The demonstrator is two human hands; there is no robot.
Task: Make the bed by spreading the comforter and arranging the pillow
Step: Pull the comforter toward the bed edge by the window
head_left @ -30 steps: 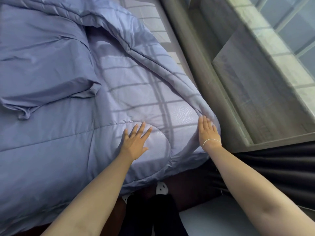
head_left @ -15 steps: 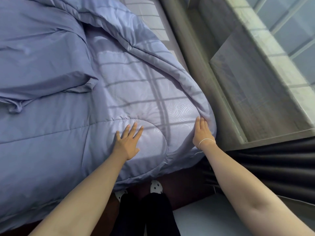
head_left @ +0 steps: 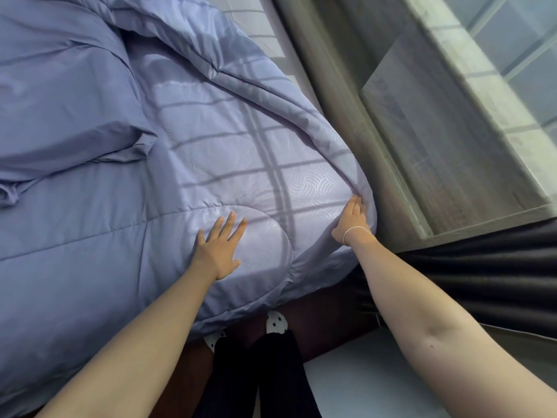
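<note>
A lavender-blue comforter [head_left: 90, 236] covers the bed, with a thick fold running along its right side. My left hand [head_left: 218, 248] lies flat with spread fingers on the rounded corner of the comforter near the bed's foot. My right hand [head_left: 352, 221] presses with straight fingers against the comforter's right corner at the bed's edge, a thin bracelet on its wrist. A bunched blue fold, perhaps a pillow [head_left: 60, 116], lies at the upper left; I cannot tell which it is.
A grey wooden ledge [head_left: 437, 146] and a window sill run close along the bed's right side. Dark pleated fabric [head_left: 482, 282] hangs at the right. My legs and dotted socks [head_left: 275, 322] stand at the bed's foot.
Both hands have stayed on the comforter's corner. My right hand has shifted slightly down the right edge, and its fingers have drawn closer together.
</note>
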